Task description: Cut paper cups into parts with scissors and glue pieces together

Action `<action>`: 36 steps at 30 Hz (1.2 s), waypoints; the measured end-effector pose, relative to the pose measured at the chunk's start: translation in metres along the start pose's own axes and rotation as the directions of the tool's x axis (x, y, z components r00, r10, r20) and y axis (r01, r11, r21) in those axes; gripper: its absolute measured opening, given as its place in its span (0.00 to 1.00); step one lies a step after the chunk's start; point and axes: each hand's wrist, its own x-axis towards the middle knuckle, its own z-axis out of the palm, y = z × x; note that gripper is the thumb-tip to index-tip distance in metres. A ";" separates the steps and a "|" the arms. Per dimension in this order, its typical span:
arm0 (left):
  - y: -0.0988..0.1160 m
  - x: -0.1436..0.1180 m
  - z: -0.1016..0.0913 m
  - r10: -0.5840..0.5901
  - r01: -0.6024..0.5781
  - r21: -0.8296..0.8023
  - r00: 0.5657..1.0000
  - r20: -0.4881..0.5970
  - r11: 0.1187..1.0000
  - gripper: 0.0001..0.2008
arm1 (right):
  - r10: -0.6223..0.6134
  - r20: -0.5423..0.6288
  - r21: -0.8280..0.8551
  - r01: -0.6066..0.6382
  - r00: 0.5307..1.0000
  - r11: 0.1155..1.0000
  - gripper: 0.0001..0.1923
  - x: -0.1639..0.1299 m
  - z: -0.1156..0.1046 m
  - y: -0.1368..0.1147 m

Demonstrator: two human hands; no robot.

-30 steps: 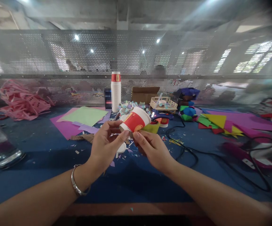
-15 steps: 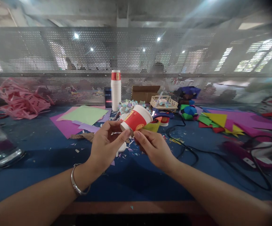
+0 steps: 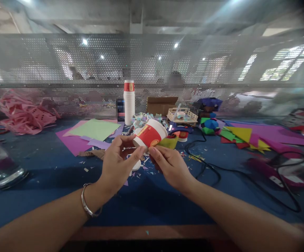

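Cup point(image 3: 150, 134), red-and-white paper, tipped on its side with mouth pointing away-right, sits a touch lower and left than half a second ago; grip unchanged. Left hand point(image 3: 117, 164) pinches its base end, thumb and fingers closed on it. Right hand point(image 3: 169, 165) curls closed under the lower wall, fingertips touching. Held above blue table point(image 3: 49, 168) littered with paper scraps. Behind: tall stack of cups point(image 3: 129, 102), coloured paper sheets point(image 3: 94, 129), cardboard box point(image 3: 161, 104), black cable point(image 3: 209, 168) to the right. Perforated metal screen point(image 3: 62, 70) closes off the back.
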 end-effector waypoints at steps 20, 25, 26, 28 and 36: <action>-0.011 0.003 -0.001 -0.154 0.167 -0.140 0.983 0.096 0.976 0.22 | -0.005 -0.005 -0.039 0.005 1.000 0.999 0.26 0.000 0.000 -0.001; -0.007 0.004 -0.002 -0.119 0.123 -0.071 0.991 0.059 0.990 0.21 | -0.004 -0.006 -0.032 0.004 1.000 0.999 0.26 -0.001 0.000 0.000; -0.007 0.003 -0.002 -0.108 0.111 -0.061 0.993 0.051 0.992 0.21 | 0.000 -0.003 -0.021 0.000 1.000 1.000 0.26 -0.001 0.000 0.000; -0.006 0.003 -0.001 -0.084 0.086 -0.051 0.995 0.044 0.995 0.21 | 0.006 -0.002 -0.008 -0.006 1.000 1.000 0.26 -0.001 0.001 0.001; -0.008 0.000 0.001 -0.012 0.015 -0.049 0.999 0.053 0.999 0.19 | 0.003 -0.006 -0.014 -0.003 1.000 1.000 0.26 -0.002 0.001 0.003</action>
